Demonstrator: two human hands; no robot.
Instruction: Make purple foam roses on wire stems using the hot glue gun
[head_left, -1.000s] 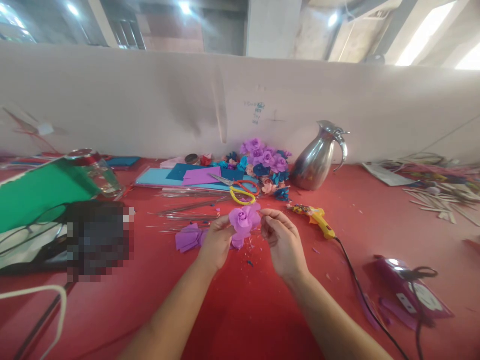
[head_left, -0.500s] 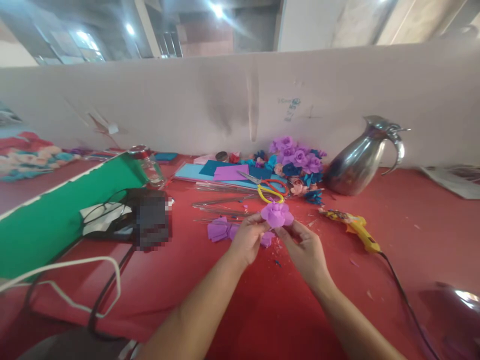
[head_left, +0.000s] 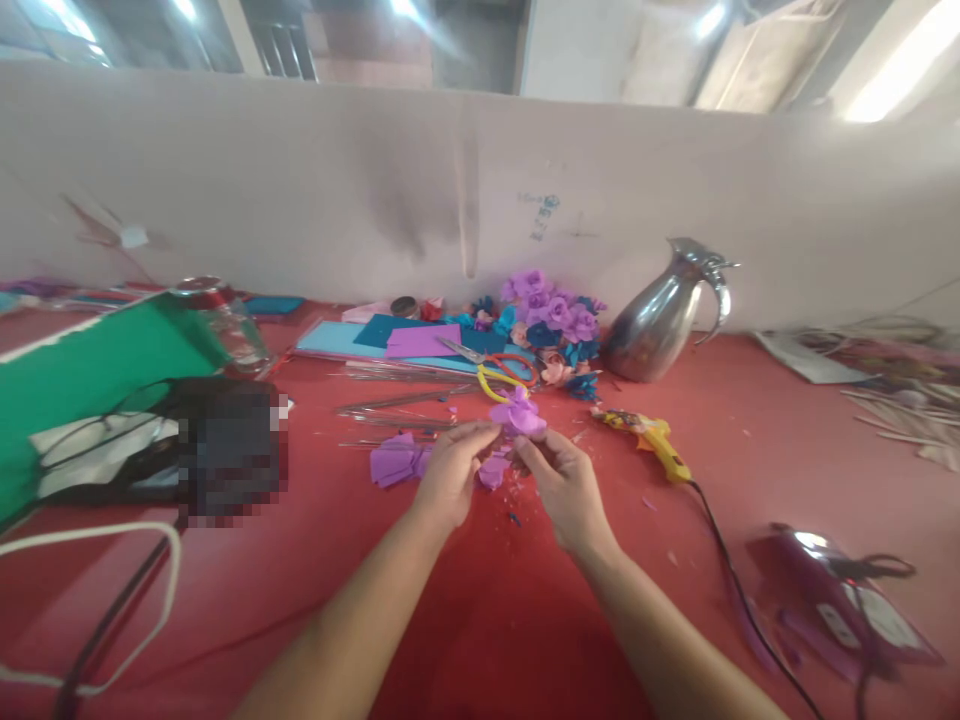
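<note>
A purple paper flower (head_left: 519, 412) is held up in front of me between both hands. My left hand (head_left: 456, 468) is closed on its left side, fingertips pinched at the petals. From the right, my right hand (head_left: 564, 484) pinches it low, near the base, where the grip is partly hidden. Purple paper pieces (head_left: 397, 461) lie on the red table just beyond my left hand. Scissors (head_left: 491, 368) with yellow and red handles rest behind the flower, on coloured paper sheets (head_left: 330, 341).
Finished paper flowers (head_left: 551, 315) are heaped at the back beside a metal jug (head_left: 660, 315). A yellow glue gun (head_left: 664, 450) with a black cord lies to the right. Thin wires (head_left: 390, 408) are left of centre. A black bag (head_left: 161, 465) and green board (head_left: 112, 370) stand at left.
The view has swung to the right, bringing more of the table's right side in. The flower has tilted between my hands, and both hands still hold it.
</note>
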